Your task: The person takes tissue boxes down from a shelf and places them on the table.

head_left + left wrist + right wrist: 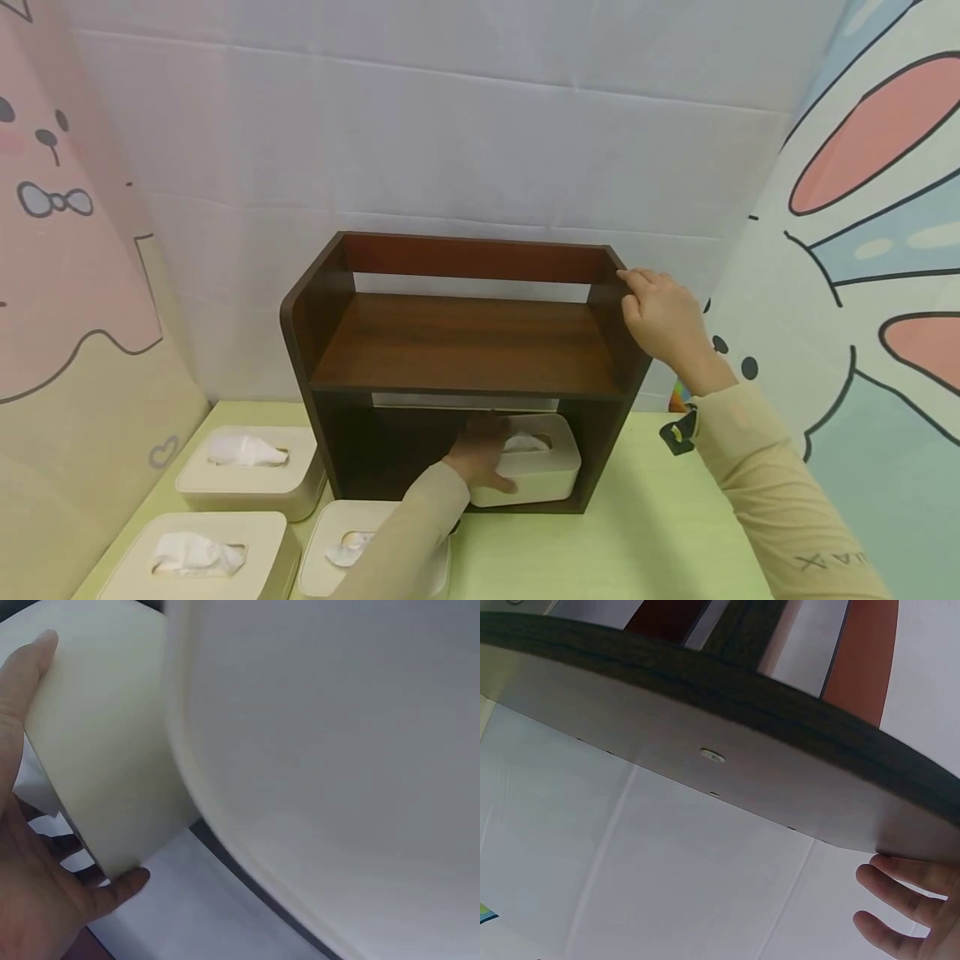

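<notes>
A cream tissue box [536,475] with white tissue in its slot sits at the right end of the lower compartment of a dark brown two-tier shelf [465,342]. My left hand [480,450] grips the box's left end. In the left wrist view, the thumb and fingers of that left hand [45,847] lie against different sides of the pale box [112,742]. Up at the shelf's right side panel, my right hand [663,321] rests against the edge. Seen from the right wrist, the right hand's loosely bent fingers [900,892] are at the panel's outer face [780,795].
Several more cream tissue boxes stand on the green tabletop [637,517]: one behind [251,467], one at the front left [198,554], and one [341,521] partly under my left forearm. A white cloth wall [465,125] stands behind the shelf.
</notes>
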Demonstrator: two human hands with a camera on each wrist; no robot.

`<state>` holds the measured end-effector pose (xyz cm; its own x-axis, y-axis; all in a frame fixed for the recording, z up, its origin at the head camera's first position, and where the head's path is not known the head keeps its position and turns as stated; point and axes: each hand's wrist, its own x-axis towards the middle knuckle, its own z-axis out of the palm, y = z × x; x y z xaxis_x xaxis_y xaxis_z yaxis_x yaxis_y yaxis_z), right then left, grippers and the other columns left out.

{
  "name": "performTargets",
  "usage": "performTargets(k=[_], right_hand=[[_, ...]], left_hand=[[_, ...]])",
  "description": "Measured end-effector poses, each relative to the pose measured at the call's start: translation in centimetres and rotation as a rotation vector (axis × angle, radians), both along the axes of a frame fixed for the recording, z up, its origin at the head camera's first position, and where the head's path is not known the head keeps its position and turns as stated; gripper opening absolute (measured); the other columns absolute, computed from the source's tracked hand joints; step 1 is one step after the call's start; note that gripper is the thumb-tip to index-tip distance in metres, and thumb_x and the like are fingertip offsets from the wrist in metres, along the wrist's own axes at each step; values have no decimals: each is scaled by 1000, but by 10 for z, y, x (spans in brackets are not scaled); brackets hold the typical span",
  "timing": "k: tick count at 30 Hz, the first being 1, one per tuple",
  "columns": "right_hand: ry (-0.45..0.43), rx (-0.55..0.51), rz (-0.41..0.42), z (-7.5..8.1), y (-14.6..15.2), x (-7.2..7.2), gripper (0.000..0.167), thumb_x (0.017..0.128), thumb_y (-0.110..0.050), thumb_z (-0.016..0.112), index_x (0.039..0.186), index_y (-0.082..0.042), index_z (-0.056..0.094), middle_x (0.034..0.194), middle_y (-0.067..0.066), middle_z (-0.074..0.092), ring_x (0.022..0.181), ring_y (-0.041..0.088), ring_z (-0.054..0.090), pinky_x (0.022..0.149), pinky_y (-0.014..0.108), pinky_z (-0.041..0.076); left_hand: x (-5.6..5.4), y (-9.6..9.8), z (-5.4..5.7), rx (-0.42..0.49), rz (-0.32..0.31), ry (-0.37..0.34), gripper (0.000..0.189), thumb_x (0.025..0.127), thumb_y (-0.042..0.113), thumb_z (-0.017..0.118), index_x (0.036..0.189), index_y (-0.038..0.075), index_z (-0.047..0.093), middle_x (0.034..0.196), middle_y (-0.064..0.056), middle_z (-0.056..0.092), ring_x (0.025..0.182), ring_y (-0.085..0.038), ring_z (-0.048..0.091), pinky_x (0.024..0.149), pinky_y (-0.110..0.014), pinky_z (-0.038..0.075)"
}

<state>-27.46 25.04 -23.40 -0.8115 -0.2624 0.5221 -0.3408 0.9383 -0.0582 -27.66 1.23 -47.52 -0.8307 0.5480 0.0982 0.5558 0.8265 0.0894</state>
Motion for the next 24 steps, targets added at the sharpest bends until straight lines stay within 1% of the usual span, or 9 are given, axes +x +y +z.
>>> performTargets(k=[3, 5, 9, 14, 16, 20, 24], right_hand=[[-2, 2, 4, 0, -1, 0, 43, 89, -11, 31, 124, 2, 52, 125, 23, 53, 109, 43, 49, 82, 56, 44], [-5, 3, 4, 0, -1, 0, 43, 90, -11, 31, 125, 2, 52, 125, 23, 53, 109, 43, 49, 83, 56, 44], [-8, 2, -1, 1, -1, 1, 43, 90, -11, 32, 125, 2, 52, 126, 23, 52, 110, 43, 49, 83, 56, 44], [-3, -2, -2, 1, 0, 2, 43, 89, -11, 32, 125, 2, 52, 126, 24, 52, 110, 43, 49, 82, 56, 44], [0, -4, 0, 1, 0, 2, 42, 89, -10, 32, 125, 2, 52, 125, 24, 53, 109, 43, 49, 82, 56, 44], [1, -9, 4, 0, 0, 2, 42, 89, -10, 32, 124, 2, 53, 125, 24, 53, 109, 44, 50, 84, 56, 43], [-6, -9, 0, 1, 0, 3, 43, 90, -11, 32, 125, 1, 52, 126, 24, 52, 110, 43, 49, 84, 56, 43]], left_hand=[[-3, 4, -4, -23, -17, 57, 95, 58, 64, 74, 131, 11, 44, 126, -4, 51, 120, -25, 46, 102, -39, 36], [-2, 5, -4, -36, -8, 64, 96, 57, 65, 73, 130, 11, 43, 124, -4, 52, 117, -24, 48, 101, -38, 38], [1, 7, 0, -29, 19, 40, 97, 56, 65, 74, 131, 12, 44, 126, -3, 52, 117, -25, 48, 98, -40, 40], [9, 8, 6, 19, 78, -20, 100, 55, 61, 77, 135, 13, 41, 133, -7, 47, 123, -35, 42, 92, -51, 42], [10, 9, 6, 27, 88, -18, 99, 55, 61, 77, 134, 13, 42, 133, -8, 48, 123, -37, 42, 89, -54, 43], [11, 9, 4, 28, 92, 14, 97, 54, 62, 77, 132, 14, 45, 130, -9, 49, 121, -37, 43, 85, -55, 45], [14, 9, 6, 37, 97, 25, 96, 53, 62, 77, 130, 13, 47, 130, -9, 50, 121, -38, 43, 85, -55, 45]])
